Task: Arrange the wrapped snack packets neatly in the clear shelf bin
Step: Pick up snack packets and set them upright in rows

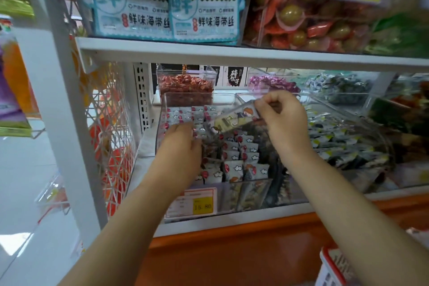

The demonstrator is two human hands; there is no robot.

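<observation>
Fingers (pixel 271 98) of the right hand (pixel 282 121) are curled and clamped, with the thumb, on a small pale wrapped snack packet with cartoon print (pixel 235 118). It is held tilted above the clear plastic shelf bin (pixel 160 127), at 9 o'clock from that hand. Left hand (pixel 183 144) is laid at 8 o'clock from the held packet, fingers straight and together on the rows of white red-marked packets (pixel 234 158) stood in the bin. Fingertips are blurred, apparently nothing gripped. Yellow price tag (pixel 203 205) is fixed at the bin front, 6 o'clock.

Two hands showed, left hand (pixel 183 139) and right hand (pixel 282 121); one raised packet (pixel 236 118); two seaweed bags (pixel 132 7); one yellow price label (pixel 197 202).
</observation>
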